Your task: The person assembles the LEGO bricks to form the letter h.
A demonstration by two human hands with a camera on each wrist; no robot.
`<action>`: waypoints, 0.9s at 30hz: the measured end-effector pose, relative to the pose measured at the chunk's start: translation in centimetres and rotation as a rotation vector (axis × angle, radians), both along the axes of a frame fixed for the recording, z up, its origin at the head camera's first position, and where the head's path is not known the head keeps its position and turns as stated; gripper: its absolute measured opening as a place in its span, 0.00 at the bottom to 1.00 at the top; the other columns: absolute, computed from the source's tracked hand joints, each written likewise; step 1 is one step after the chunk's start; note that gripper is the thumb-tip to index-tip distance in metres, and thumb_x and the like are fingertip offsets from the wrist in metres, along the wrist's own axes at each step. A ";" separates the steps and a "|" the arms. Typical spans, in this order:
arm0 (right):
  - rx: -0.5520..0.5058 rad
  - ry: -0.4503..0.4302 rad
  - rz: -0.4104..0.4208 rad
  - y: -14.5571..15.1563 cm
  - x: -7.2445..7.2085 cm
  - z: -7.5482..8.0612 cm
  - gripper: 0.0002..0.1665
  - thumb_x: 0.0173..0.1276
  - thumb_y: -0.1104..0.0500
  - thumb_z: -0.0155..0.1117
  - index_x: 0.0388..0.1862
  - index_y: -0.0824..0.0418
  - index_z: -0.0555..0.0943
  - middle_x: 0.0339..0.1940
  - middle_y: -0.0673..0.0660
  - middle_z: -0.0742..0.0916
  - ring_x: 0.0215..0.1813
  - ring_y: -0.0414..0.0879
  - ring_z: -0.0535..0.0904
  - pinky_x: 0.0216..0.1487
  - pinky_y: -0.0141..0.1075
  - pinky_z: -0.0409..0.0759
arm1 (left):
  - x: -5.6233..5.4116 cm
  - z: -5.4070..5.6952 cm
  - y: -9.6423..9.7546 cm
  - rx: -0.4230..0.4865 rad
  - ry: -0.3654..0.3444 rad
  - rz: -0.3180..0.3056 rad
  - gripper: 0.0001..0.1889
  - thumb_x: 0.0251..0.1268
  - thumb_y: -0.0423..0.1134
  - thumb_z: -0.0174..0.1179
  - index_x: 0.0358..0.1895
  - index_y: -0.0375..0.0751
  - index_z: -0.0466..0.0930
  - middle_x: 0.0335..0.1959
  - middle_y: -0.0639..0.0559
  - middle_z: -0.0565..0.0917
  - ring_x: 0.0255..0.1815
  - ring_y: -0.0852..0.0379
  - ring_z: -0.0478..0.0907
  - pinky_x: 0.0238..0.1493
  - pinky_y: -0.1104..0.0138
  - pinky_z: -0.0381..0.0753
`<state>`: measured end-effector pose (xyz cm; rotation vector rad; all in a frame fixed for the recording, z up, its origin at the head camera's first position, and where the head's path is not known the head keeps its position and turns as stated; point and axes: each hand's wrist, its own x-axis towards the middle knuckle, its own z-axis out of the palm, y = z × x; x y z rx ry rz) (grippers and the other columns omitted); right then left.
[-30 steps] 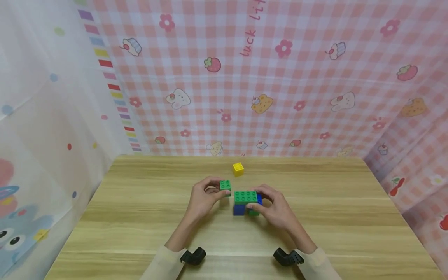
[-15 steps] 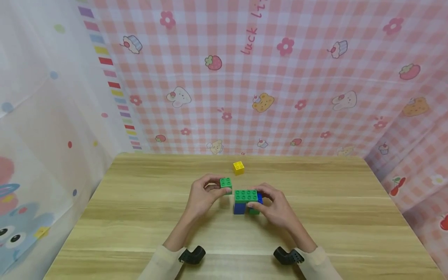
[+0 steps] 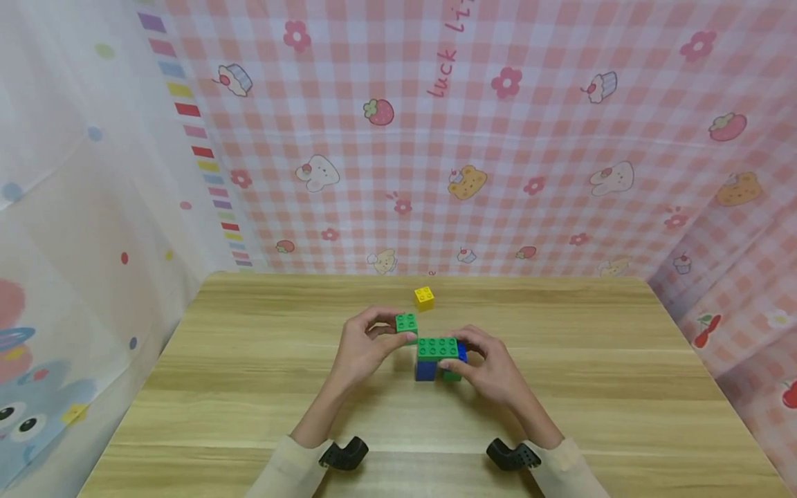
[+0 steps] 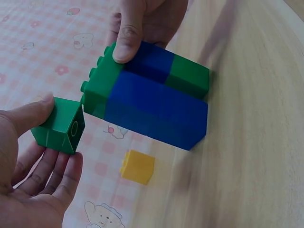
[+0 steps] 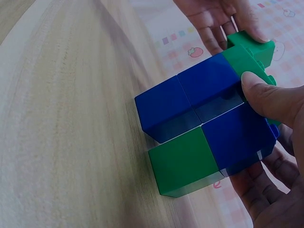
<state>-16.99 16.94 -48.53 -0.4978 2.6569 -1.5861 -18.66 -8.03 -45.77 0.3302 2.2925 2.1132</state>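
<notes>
Partly built: near the bench (image 3: 249,387) centre my right hand (image 3: 492,373) gripped the blue-and-green block stack (image 3: 438,360), my left hand (image 3: 361,353) pinched a small green brick (image 3: 406,323) just beside its top, unattached, while the yellow brick (image 3: 424,298) waited toward the far edge.
</notes>
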 end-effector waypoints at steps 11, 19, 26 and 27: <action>0.002 0.005 0.003 0.1 0.0 0.0 0.19 0.65 0.49 0.75 0.54 0.46 0.84 0.48 0.46 0.87 0.53 0.43 0.83 0.63 0.50 0.84 | 0.3 0.7 0.9 -0.006 0.006 -0.030 0.18 0.56 0.37 0.78 0.50 0.45 0.86 0.49 0.46 0.85 0.49 0.51 0.85 0.51 0.68 0.88; -0.006 0.004 0.012 0.1 -0.1 -0.1 0.18 0.66 0.49 0.75 0.53 0.46 0.84 0.48 0.45 0.87 0.54 0.43 0.83 0.63 0.51 0.84 | 0.5 0.8 1.8 0.009 0.010 -0.061 0.18 0.56 0.35 0.77 0.51 0.43 0.85 0.50 0.46 0.85 0.48 0.51 0.83 0.53 0.67 0.88; -0.004 0.010 0.014 0.1 -0.2 -0.1 0.18 0.66 0.49 0.75 0.54 0.46 0.85 0.49 0.44 0.87 0.53 0.41 0.83 0.63 0.49 0.83 | 0.7 0.6 2.4 0.001 0.024 -0.073 0.18 0.55 0.34 0.78 0.50 0.45 0.86 0.48 0.47 0.86 0.49 0.52 0.83 0.54 0.66 0.88; -0.003 0.013 0.015 0.1 -0.2 -0.1 0.18 0.66 0.49 0.75 0.54 0.46 0.85 0.49 0.45 0.87 0.53 0.42 0.83 0.63 0.49 0.83 | 0.7 0.5 2.4 -0.003 0.028 -0.073 0.18 0.55 0.35 0.78 0.50 0.46 0.86 0.48 0.48 0.86 0.49 0.52 0.83 0.53 0.67 0.88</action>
